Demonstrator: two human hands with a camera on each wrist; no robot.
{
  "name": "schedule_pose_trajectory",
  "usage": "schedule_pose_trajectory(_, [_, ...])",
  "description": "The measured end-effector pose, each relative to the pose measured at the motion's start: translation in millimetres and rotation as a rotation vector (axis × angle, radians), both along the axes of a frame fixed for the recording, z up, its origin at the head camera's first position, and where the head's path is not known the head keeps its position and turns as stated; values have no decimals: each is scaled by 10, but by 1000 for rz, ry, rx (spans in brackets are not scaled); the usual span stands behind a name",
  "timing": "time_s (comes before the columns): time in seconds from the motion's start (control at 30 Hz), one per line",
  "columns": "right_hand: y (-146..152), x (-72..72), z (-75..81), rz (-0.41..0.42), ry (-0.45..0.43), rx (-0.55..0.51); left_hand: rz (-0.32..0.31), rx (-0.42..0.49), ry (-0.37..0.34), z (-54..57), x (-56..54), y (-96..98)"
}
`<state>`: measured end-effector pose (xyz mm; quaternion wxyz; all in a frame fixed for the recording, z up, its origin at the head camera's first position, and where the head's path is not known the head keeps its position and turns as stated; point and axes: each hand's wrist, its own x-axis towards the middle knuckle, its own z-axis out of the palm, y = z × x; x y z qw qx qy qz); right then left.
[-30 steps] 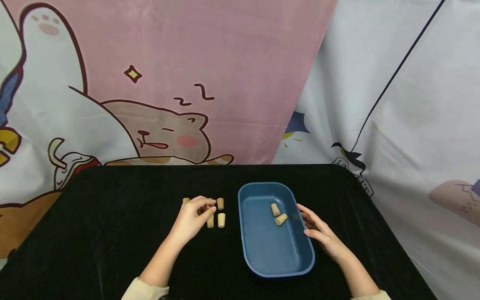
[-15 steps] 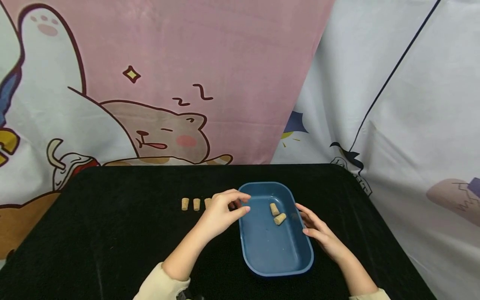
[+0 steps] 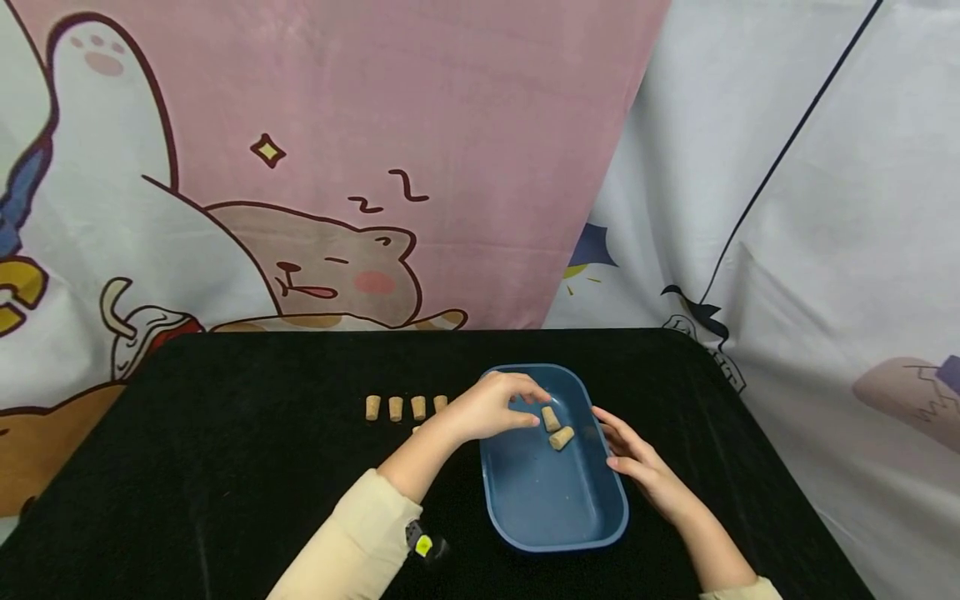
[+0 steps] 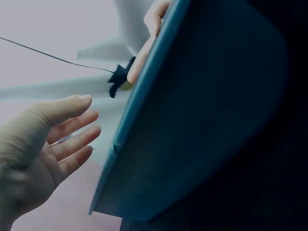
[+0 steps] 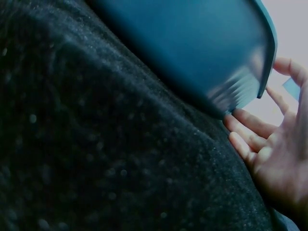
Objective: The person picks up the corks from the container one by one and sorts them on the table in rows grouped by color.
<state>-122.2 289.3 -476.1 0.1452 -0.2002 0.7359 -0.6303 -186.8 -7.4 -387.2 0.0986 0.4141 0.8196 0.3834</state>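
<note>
My left hand (image 3: 498, 408) is over the left part of the blue plastic tray (image 3: 552, 508). In the left wrist view, its thumb and fingers are apart and loosely bent, with nothing between them. Just right of its fingertips, inside the tray, are one cork (image 3: 551, 418) and another cork (image 3: 561, 438) lying close together. My right hand (image 3: 643, 467) is at the tray's right side. In the right wrist view, the spread fingers of this hand (image 5: 284, 144) touch the tray's outer wall (image 5: 231, 91) near its base.
Left of the tray, several corks stand in a row on the black cloth, among them a cork (image 3: 372, 407) at the left end. Another cork (image 3: 416, 429) shows partly behind my left forearm. A patterned curtain (image 3: 480, 167) hangs behind the table.
My left hand has moved right from above the row of corks to over the tray. Both corks in the tray lie as before. My right hand has stayed at the tray's side.
</note>
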Motion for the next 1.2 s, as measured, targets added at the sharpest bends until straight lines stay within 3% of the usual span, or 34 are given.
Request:
schedule_pose_trajectory(0.27, [22, -4, -14, 17, 9, -15, -85, -148, -9, -118, -241, 201])
schedule_pose_trajectory(0.53, [39, -6, -14, 23, -2, -30, -124, -230, -60, -193, -391, 375])
schedule_pose_trajectory(0.8, [39, -4, -13, 33, -5, -40, -120, -289, -101, -306, -495, 445])
schedule_pose_trajectory(0.97, [34, -9, -18, 31, -2, -32, -71, -330, -101, -388, -522, 455])
schedule_pose_trajectory(1.2, [19, -22, -20, 27, 2, -27, -114, -354, -27, -482, -512, 500])
